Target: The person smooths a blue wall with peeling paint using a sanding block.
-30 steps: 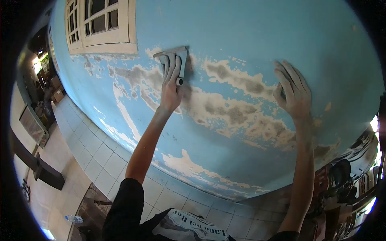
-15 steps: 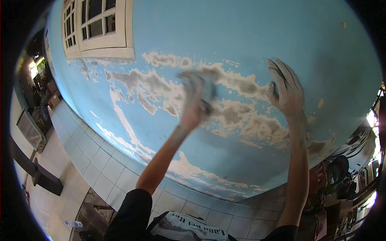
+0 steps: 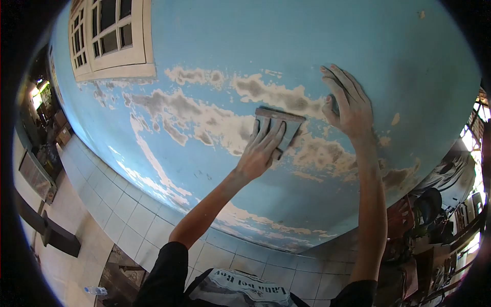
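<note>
My left hand [image 3: 260, 153] is wrapped round a wide, flat scraper [image 3: 289, 123] with a straight, brownish far edge. Its fingers lie along the tool's face, which is against or very close to the blue wall [image 3: 286, 38]; exact contact cannot be told. Pale and grey bare patches [image 3: 204, 115] run in bands across the paint around the tool. Farther right, my right hand [image 3: 350, 105] rests flat on the wall, fingers stretched out and thumb apart, holding nothing.
A cream window frame [image 3: 148, 41] is set in the wall at upper left. Pale tiles [image 3: 138, 210] run along the wall's foot. A dark post [image 3: 61, 235] and a plastic bottle [image 3: 95, 290] are at lower left. Clutter [image 3: 434, 220] crowds the right side.
My left hand, blurred before, now shows sharply with the scraper, a little farther right and lower. My right hand keeps its place on the wall while the view shifts slightly.
</note>
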